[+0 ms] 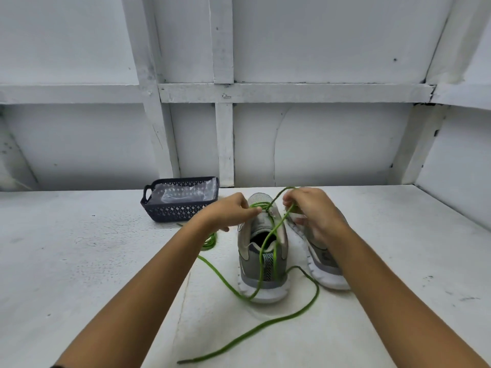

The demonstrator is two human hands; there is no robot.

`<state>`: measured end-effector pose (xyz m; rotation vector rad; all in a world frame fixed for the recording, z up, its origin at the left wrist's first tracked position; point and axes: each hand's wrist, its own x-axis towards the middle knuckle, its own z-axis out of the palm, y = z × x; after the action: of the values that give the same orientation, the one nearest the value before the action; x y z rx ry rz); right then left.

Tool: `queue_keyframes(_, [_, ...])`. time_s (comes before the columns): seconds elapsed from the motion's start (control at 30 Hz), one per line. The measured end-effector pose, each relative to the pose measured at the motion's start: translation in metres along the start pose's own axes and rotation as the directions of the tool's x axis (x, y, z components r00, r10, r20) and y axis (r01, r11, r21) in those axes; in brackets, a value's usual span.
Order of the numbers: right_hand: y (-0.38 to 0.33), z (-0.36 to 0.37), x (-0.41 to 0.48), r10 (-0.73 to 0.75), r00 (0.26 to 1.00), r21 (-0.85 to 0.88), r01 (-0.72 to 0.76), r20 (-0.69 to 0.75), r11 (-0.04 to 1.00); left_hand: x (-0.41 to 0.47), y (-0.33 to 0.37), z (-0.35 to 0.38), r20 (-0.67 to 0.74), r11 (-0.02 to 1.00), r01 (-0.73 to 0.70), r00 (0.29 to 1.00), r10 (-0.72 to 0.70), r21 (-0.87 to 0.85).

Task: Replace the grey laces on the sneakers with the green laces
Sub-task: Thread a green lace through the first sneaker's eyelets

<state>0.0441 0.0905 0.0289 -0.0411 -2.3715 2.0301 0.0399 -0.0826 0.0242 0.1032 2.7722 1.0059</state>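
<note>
My left hand (233, 211) pinches the green lace (316, 292) at the upper eyelets of the grey sneaker (248, 261) in front of me, fingertips closed on it. My right hand (310, 212) has its fingers curled round a strand of the same lace, held above the second sneaker (324, 272), which stands just beside the first. The lace's loose ends trail over the heel onto the white table (106, 261). Another green lace (210, 241) lies bunched by my left forearm, near a dark basket (170, 211).

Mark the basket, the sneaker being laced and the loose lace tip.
basket (172, 212): head view, front wall.
sneaker being laced (273, 294): head view, white heel sole.
loose lace tip (183, 362): head view, dark end.
</note>
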Motion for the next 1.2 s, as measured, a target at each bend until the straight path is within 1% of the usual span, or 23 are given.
queue_keyframes(0.03, [-0.004,-0.005,0.001,0.066,0.997,0.108,-0.07,0.035,0.992,-0.004,0.0,0.001,-0.003,0.997,0.01,1.0,-0.01,0.082])
queue_keyframes(0.07, [-0.008,-0.009,0.0,0.127,0.989,0.197,-0.14,0.08,0.97,-0.008,0.0,0.002,0.002,0.994,0.014,1.0,-0.015,0.108])
queue_keyframes(0.13, [-0.013,-0.017,0.0,0.209,0.964,0.277,-0.248,0.162,0.928,-0.016,0.006,0.003,0.053,0.991,0.006,0.999,-0.013,0.131])
queue_keyframes(0.23, [-0.019,-0.024,0.0,0.246,0.936,0.25,-0.309,0.253,0.918,-0.021,0.014,0.007,0.119,0.989,-0.03,0.993,0.013,0.145])
queue_keyframes(0.33, [-0.023,-0.026,-0.001,0.257,0.903,0.209,-0.341,0.345,0.916,-0.02,0.019,0.012,0.101,0.991,-0.057,0.994,0.045,0.121])
queue_keyframes(0.4, [-0.025,-0.027,0.0,0.269,0.876,0.206,-0.372,0.4,0.905,-0.018,0.023,0.014,0.102,0.985,-0.074,0.993,0.058,0.157])
queue_keyframes(0.5, [-0.025,-0.027,0.0,0.27,0.872,0.179,-0.367,0.409,0.913,-0.017,0.028,0.019,0.193,0.976,-0.106,0.979,0.069,0.192])
queue_keyframes(0.57, [-0.023,-0.027,0.0,0.266,0.882,0.162,-0.35,0.39,0.923,-0.017,0.028,0.021,0.244,0.987,-0.107,0.967,0.076,0.119])
queue_keyframes(0.63, [-0.021,-0.027,0.0,0.257,0.896,0.128,-0.321,0.362,0.939,-0.016,0.024,0.02,0.255,0.996,-0.09,0.963,0.09,-0.01])
queue_keyframes(0.73, [-0.016,-0.027,-0.001,0.23,0.926,-0.001,-0.24,0.3,0.971,-0.015,0.019,0.009,0.195,0.971,-0.059,0.975,0.106,-0.234])
queue_keyframes(0.8, [-0.011,-0.027,-0.001,0.208,0.942,-0.139,-0.176,0.263,0.975,-0.014,0.017,-0.003,0.147,0.895,-0.036,0.983,0.113,-0.444])
queue_keyframes(0.83, [-0.008,-0.027,-0.001,0.183,0.953,-0.247,-0.122,0.242,0.961,-0.014,0.016,-0.009,0.138,0.825,-0.02,0.983,0.118,-0.564])
queue_keyframes(0.87, [-0.004,-0.026,0.0,0.14,0.966,-0.401,-0.043,0.217,0.915,-0.014,0.016,-0.015,0.134,0.731,-0.002,0.983,0.128,-0.682])
queue_keyframes(0.9, [0.0,-0.025,0.002,0.077,0.98,-0.59,0.047,0.184,0.806,-0.014,0.017,-0.021,0.129,0.619,0.013,0.981,0.144,-0.785])
queue_keyframes(0.93, [0.002,-0.025,0.003,-0.013,0.988,-0.761,0.126,0.153,0.637,-0.014,0.018,-0.026,0.119,0.496,0.023,0.979,0.163,-0.868])
queue_keyframes(0.97, [0.004,-0.022,0.003,-0.116,0.983,-0.854,0.183,0.144,0.487,-0.015,0.02,-0.031,0.102,0.371,0.028,0.978,0.183,-0.928])
queue_keyframes(1.0, [0.002,-0.018,0.002,-0.221,0.962,-0.871,0.241,0.158,0.428,-0.016,0.023,-0.036,0.078,0.266,0.022,0.977,0.2,-0.964])
queue_keyframes(1.03, [-0.003,-0.015,0.0,-0.293,0.938,-0.83,0.31,0.186,0.464,-0.017,0.026,-0.04,0.052,0.185,0.011,0.975,0.216,-0.983])
queue_keyframes(1.07, [-0.01,-0.012,-0.002,-0.316,0.924,-0.728,0.368,0.217,0.578,-0.019,0.029,-0.045,0.03,0.127,0.0,0.972,0.233,-0.992])
queue_keyframes(1.1, [-0.021,-0.008,-0.007,-0.282,0.924,-0.594,0.381,0.258,0.709,-0.02,0.032,-0.049,0.014,0.088,-0.008,0.968,0.249,-0.996])
queue_keyframes(1.13, [-0.032,-0.005,-0.012,-0.196,0.924,-0.5,0.346,0.328,0.794,-0.02,0.035,-0.054,0.0,0.061,-0.016,0.964,0.264,-0.998])
queue_keyframes(1.17, [-0.04,-0.003,-0.016,-0.114,0.906,-0.482,0.319,0.407,0.816,-0.02,0.038,-0.057,-0.014,0.033,-0.023,0.963,0.27,-0.999])
queue_keyframes(1.2, [-0.044,0.0,-0.017,-0.062,0.875,-0.505,0.333,0.48,0.796,-0.02,0.04,-0.06,-0.025,0.003,-0.027,0.965,0.263,-1.0])
